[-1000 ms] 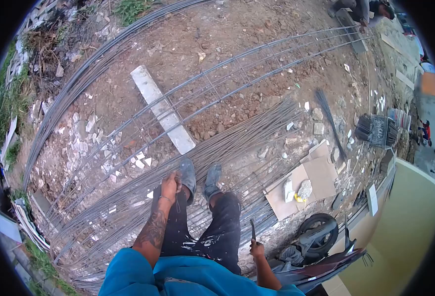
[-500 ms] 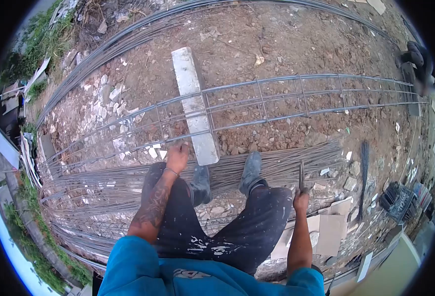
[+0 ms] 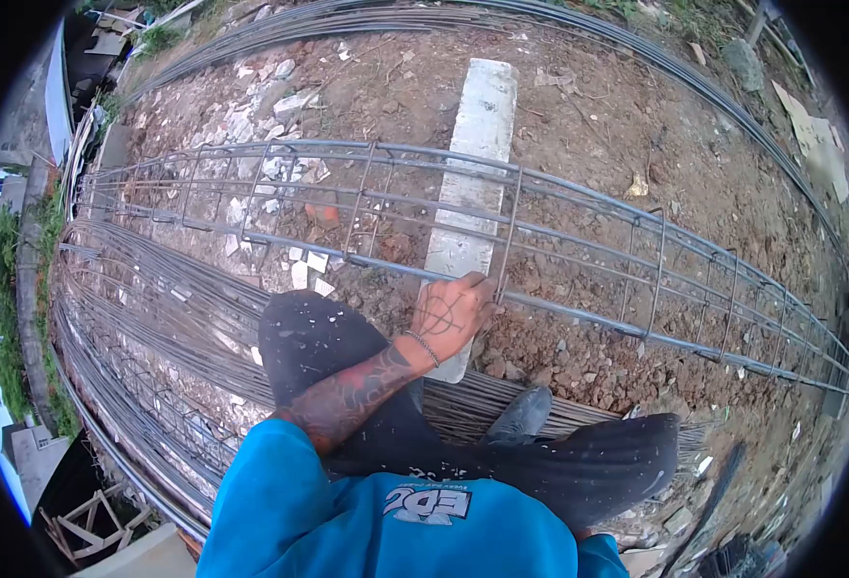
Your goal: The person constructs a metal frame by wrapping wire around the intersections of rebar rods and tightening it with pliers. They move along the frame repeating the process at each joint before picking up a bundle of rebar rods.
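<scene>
My left hand (image 3: 451,313) is closed at the near long bar of a rebar cage (image 3: 569,315), beside a square stirrup (image 3: 514,212). Its fingertips are partly hidden, so any small thing held in them does not show. Beneath the cage lies a pale concrete block (image 3: 482,106), long and narrow, that props it up crosswise. My right hand is out of sight behind my knee and shirt; only a bit of the blue sleeve (image 3: 600,557) shows at the bottom.
Bundles of thin steel rods (image 3: 174,318) lie on the ground at the left and under my boot (image 3: 521,416). More long bars (image 3: 636,43) curve along the far side. Broken white rubble (image 3: 275,116) and loose soil cover the ground. A dark bundle of wires (image 3: 718,486) lies at lower right.
My view has turned and come closer to the cage. My left hand has moved right and forward to the near bar by the stirrup. My right hand, earlier gripping a tool, has left view.
</scene>
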A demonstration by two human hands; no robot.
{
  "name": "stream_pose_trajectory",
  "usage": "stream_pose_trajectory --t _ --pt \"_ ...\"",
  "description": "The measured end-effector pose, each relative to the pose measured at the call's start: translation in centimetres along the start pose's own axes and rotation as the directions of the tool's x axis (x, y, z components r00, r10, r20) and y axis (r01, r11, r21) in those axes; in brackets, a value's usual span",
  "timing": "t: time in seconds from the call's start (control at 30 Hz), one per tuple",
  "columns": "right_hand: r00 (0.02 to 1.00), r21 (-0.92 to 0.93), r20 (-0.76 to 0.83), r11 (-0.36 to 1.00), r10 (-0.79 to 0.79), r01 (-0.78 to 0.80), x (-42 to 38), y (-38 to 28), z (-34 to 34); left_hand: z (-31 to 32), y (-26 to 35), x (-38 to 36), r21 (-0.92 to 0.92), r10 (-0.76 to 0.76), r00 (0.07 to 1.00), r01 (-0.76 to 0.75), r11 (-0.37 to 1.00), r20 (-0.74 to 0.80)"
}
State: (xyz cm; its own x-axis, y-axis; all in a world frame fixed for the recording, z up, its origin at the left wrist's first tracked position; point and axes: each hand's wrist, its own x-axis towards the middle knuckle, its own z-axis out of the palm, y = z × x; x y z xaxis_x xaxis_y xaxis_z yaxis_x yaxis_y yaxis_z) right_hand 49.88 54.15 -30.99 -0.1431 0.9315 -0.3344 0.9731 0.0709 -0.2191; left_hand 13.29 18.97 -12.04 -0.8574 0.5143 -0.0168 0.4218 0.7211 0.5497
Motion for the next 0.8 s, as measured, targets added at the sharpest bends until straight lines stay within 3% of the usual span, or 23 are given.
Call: stream_pose_trajectory --t 0.13,0.17,0.23,0.27,0.3,0.33,0.37,0.4,0.43,0.47,0.53,0.57,0.63,0.67,0.7,0.77,0.8 --pt "0.982 0.166 -0.177 0.982 -0.064 0.093 -0.2 -2.7 -6.5 0.1 -0.6 0.2 0.076 -0.009 0.996 0.002 0.997 0.094" --pt "0.952 0.271 -0.289 0.944 -0.104 0.186 -0.6 -6.0 -9.8 0.2 -0.8 0.1 0.065 0.014 0.996 -0.020 0.998 0.090" --pt "0.849 0.560 -0.519 0.712 -0.097 0.424 -5.2 -17.5 -18.0 0.9 -1.3 -0.1 0.066 0.076 0.997 -0.076 0.995 0.001" --pt "0.731 0.399 -0.627 0.695 -0.269 0.598 -7.3 -21.6 -20.4 1.1 -1.4 -0.4 0.077 0.107 0.993 -0.103 0.992 -0.047" --pt "0.711 0.444 -0.604 0.589 -0.360 0.675 -10.6 -26.2 -20.8 1.2 -1.4 -0.3 0.065 0.132 0.990 -0.129 0.990 -0.047" --pt "0.691 0.455 -0.452 0.521 -0.564 0.722 -13.6 -29.6 -19.9 1.2 -1.4 -0.3 0.053 0.134 0.989 -0.131 0.990 -0.067" --pt "0.523 0.404 -0.266 0.399 -0.810 0.823 -15.3 -31.8 -17.9 1.1 -1.5 -0.6 0.040 0.130 0.988 -0.127 0.991 -0.086" --pt "0.375 0.265 -0.033 0.353 -0.927 0.897 -17.7 -33.3 -15.4 1.6 -2.0 -0.7 0.030 0.158 0.980 -0.155 0.987 -0.121" --pt "0.138 0.049 0.093 0.143 -0.986 0.989 -18.9 -34.1 -12.2 1.8 -2.1 -0.6 0.023 0.174 0.976 -0.172 0.985 -0.129" --pt "0.142 0.119 0.102 0.154 -0.985 0.981 -20.1 -34.7 -10.0 1.9 -2.2 -0.6 0.007 0.180 0.971 -0.181 0.983 -0.160" --pt "0.315 0.173 0.149 0.338 -0.937 0.925 -21.3 -35.4 -7.3 1.9 -2.1 -0.4 -0.017 0.201 0.961 -0.208 0.978 -0.192" --pt "0.324 0.161 0.145 0.345 -0.935 0.925 -21.9 -35.6 -6.4 1.8 -1.9 -0.5 -0.023 0.177 0.967 -0.185 0.983 -0.184" --pt "0.380 0.352 -0.084 0.329 -0.921 0.876 -23.3 -35.8 -5.4 1.9 -1.4 -1.0 -0.045 0.142 0.975 -0.152 0.987 -0.174" --pt "0.452 0.347 -0.169 0.376 -0.876 0.859 -24.4 -35.9 -5.2 1.6 -1.5 -0.7 -0.046 0.138 0.978 -0.147 0.988 -0.155" --pt "0.455 0.344 -0.176 0.379 -0.873 0.859 -24.6 -35.5 -4.9 1.2 -1.5 -0.5 -0.046 0.136 0.982 -0.143 0.989 -0.133" --pt "0.667 0.562 -0.019 0.544 -0.745 0.623 -24.4 -34.8 -4.2 0.9 -1.5 -0.3 -0.046 0.146 0.981 -0.153 0.987 -0.124" --pt "0.672 0.560 -0.023 0.547 -0.741 0.622 -24.6 -34.4 -4.3 0.7 -1.3 -0.5 -0.092 0.137 0.983 -0.149 0.985 -0.121"
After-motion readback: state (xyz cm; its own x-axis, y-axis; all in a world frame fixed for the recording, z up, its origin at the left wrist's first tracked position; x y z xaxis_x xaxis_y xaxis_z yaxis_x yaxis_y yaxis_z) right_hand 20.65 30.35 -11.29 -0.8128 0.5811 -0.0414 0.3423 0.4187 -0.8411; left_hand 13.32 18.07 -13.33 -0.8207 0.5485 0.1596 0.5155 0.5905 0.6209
